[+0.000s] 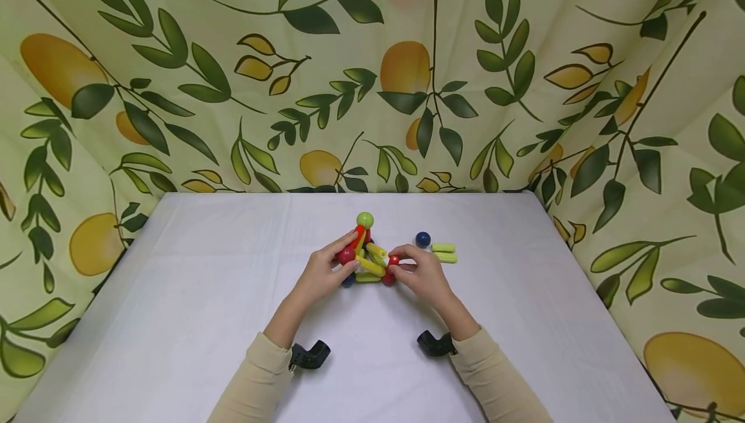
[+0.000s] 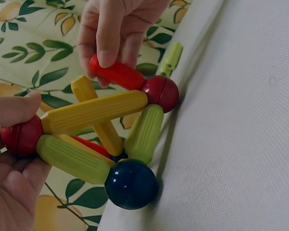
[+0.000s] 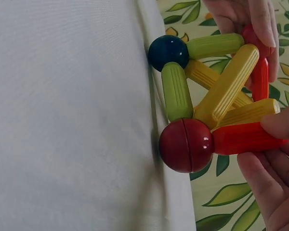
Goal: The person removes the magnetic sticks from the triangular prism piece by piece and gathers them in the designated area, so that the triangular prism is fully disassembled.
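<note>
Both hands are on a toy frame of magnetic balls and ribbed rods, low over the white table. My left hand (image 1: 317, 274) grips a red ball (image 2: 23, 137) at one corner. A yellow rod (image 2: 94, 113) and a green rod (image 2: 76, 159) run from that ball. Between thumb and fingers, my right hand (image 1: 427, 277) pinches a red rod (image 3: 245, 138), whose far end meets a second red ball (image 3: 187, 145). A dark blue ball (image 2: 131, 184) joins two green rods at the bottom corner. At the back of the frame, a light green ball (image 1: 365, 220) tops a red rod.
A loose dark blue ball (image 1: 422, 239) and two light green rods (image 1: 445, 258) lie just beyond my right hand. The white-covered table (image 1: 174, 319) meets a fruit-patterned cloth (image 1: 343, 119) at the back and sides. Black mounts (image 1: 311, 355) sit at both wrists.
</note>
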Action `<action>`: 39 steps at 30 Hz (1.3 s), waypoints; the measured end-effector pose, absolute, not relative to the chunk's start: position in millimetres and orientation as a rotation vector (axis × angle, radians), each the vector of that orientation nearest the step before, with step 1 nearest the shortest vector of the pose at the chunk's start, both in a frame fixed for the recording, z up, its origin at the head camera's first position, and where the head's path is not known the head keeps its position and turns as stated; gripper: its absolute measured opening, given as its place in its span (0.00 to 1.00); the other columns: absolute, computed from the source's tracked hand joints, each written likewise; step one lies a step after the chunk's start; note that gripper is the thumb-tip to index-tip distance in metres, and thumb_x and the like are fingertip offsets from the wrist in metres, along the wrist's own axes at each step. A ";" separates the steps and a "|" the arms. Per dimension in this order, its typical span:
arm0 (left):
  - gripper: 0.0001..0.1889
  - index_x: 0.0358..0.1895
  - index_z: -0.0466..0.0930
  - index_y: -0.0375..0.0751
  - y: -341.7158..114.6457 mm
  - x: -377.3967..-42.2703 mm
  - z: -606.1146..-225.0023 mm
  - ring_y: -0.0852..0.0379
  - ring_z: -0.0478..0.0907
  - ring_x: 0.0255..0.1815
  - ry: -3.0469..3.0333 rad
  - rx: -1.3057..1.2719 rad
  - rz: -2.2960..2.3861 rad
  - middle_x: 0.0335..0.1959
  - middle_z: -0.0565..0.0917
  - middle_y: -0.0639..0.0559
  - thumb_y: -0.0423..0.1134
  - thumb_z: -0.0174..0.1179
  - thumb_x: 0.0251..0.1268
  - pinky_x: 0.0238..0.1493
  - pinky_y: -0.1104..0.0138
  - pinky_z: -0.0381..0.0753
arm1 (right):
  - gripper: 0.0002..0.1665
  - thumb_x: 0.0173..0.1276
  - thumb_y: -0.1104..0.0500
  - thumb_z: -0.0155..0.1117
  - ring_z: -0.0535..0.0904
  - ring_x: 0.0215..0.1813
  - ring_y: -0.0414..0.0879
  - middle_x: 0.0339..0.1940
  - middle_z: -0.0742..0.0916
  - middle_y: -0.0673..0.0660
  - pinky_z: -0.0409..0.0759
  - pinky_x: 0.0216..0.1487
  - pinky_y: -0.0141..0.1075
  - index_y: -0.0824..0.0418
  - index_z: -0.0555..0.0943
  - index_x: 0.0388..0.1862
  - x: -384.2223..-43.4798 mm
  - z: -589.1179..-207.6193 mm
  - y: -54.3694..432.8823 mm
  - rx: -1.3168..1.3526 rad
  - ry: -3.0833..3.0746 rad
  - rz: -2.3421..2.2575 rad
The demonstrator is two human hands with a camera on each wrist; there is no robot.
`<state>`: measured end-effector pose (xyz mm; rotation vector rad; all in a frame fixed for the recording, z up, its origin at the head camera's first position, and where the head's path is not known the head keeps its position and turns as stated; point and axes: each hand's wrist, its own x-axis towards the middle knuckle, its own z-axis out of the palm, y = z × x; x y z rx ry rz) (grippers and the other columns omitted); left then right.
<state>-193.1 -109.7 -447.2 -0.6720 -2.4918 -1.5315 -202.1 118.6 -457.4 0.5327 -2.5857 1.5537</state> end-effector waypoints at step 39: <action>0.30 0.66 0.68 0.36 -108.0 -193.1 -449.3 0.42 0.72 0.63 -2.471 -0.713 -1.487 0.67 0.70 0.41 0.33 0.64 0.59 0.52 0.60 0.81 | 0.16 0.63 0.68 0.63 0.80 0.52 0.45 0.54 0.81 0.65 0.76 0.46 0.16 0.68 0.77 0.50 -210.4 -499.3 208.2 -0.017 -2.515 1.748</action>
